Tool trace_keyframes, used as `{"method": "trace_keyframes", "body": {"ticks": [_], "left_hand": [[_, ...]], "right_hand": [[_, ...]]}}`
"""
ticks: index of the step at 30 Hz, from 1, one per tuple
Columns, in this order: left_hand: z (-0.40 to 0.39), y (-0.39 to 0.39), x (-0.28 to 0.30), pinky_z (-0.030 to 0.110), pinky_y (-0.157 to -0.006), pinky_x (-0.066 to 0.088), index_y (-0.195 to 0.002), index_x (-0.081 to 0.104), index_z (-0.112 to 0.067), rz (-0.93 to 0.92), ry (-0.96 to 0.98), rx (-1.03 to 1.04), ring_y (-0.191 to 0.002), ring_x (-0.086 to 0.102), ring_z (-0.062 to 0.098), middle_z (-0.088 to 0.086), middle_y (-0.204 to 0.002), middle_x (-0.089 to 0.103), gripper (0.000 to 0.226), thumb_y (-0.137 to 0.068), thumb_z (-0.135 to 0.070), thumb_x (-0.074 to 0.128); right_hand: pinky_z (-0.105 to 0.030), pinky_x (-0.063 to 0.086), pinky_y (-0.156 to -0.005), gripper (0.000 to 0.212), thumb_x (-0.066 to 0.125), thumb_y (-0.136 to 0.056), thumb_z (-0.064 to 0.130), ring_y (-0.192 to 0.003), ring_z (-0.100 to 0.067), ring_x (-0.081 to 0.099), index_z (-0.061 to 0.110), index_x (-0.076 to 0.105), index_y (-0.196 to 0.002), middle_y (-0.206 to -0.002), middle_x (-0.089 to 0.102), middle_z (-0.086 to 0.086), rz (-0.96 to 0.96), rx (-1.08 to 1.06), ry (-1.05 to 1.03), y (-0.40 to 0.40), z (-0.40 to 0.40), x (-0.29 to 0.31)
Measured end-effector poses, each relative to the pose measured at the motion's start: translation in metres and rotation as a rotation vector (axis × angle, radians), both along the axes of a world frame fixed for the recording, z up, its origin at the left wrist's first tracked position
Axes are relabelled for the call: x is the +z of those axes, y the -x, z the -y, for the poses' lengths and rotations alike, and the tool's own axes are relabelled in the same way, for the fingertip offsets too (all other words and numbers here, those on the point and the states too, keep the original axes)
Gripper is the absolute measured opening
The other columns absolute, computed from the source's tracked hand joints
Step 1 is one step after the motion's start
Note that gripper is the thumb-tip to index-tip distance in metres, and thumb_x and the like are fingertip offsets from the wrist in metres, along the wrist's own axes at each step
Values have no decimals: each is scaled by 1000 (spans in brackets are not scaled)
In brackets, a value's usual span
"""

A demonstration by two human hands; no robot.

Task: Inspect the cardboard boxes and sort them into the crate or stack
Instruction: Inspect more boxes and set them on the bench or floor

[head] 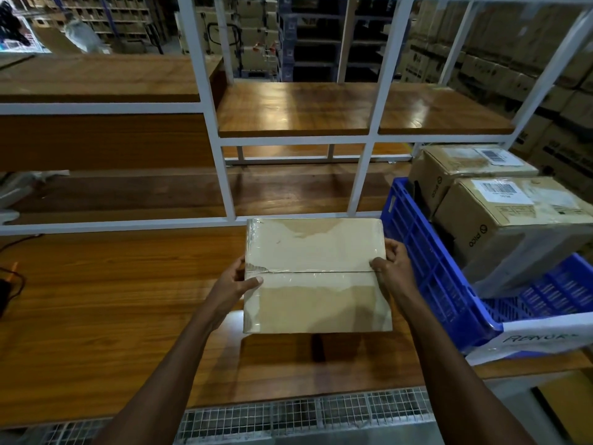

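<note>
A flat brown cardboard box [316, 277], sealed with clear tape along its middle seam, is held above the wooden table [96, 316]. My left hand [236, 284] grips its left edge with the thumb on top. My right hand [390, 266] grips the right edge, thumb on the seam. To the right stands a blue plastic crate [426, 268] holding two labelled cardboard boxes, one nearer [513, 220] and one behind it [462, 168].
A white metal frame [224, 175] with wooden shelves [321, 107] rises behind the table. A black cable and device [6, 284] lie at the table's left edge. A wire-mesh ledge [305, 409] runs along the front. Stacked cartons fill the background.
</note>
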State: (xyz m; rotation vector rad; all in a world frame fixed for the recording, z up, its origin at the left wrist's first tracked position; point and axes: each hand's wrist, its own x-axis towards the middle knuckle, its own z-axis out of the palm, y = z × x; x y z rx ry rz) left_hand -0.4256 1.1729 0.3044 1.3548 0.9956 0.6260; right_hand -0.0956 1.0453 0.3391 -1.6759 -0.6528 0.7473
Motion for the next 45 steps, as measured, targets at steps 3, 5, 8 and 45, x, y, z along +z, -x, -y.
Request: {"method": "trace_keyframes", "body": {"ticks": [3, 5, 8, 45], "left_hand": [[-2, -10, -5, 47, -88, 60, -151, 41, -28, -26, 15, 107, -114, 67, 27, 4, -130, 64, 71, -90, -32, 76], [-4, -16, -7, 48, -86, 60, -148, 43, -25, -42, 32, 170, -108, 69, 28, 5, -125, 65, 62, -93, -32, 73], [-7, -24, -13, 46, -82, 61, -142, 49, -19, -32, 71, 227, -101, 72, 26, 8, -121, 69, 50, -97, -29, 69], [-57, -111, -2, 35, -81, 49, -153, 35, -44, -116, 189, 50, -111, 61, 15, -4, -133, 63, 43, -111, -45, 34]], "right_hand": [[-44, 54, -96, 45, 69, -92, 10, -110, -14, 63, 28, 50, -128, -130, 61, 2, 36, -11, 35, -4, -11, -6], [-47, 55, -98, 46, 69, -92, 12, -113, -18, 63, 30, 55, -132, -128, 62, 5, 50, 7, 66, -6, -17, -7], [-48, 56, -97, 48, 65, -93, 12, -108, -19, 65, 28, 59, -137, -122, 66, 5, 17, 34, 120, -9, -26, -9], [-34, 56, -66, 23, 52, -105, 25, -91, -21, 72, 37, 71, -108, -110, 74, -2, -54, -38, 249, -80, -92, -23]]}}
